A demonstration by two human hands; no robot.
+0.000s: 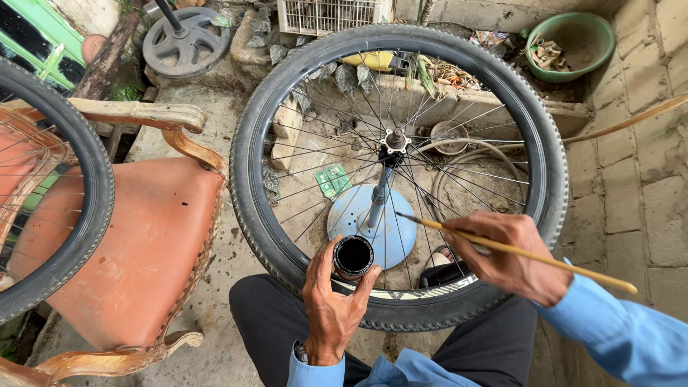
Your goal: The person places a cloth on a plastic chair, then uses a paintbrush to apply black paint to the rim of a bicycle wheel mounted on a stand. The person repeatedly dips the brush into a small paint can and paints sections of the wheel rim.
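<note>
A bicycle wheel (251, 143) with a black tyre and thin spokes lies flat on a stand with a light blue round base (401, 233), its hub (395, 141) at the centre. My left hand (330, 301) holds a small round tin of black paint (353, 256) just above the near rim. My right hand (512, 254) grips a thin wooden-handled brush (530, 253), whose tip points left between the spokes near the stand's post.
An orange padded wooden chair (136, 251) stands at the left with a second wheel (93, 186) leaning on it. A green basin (573, 61), a metal weight plate (188, 44), a white crate (330, 14) and a hose (459, 161) lie beyond. Brick paving runs along the right.
</note>
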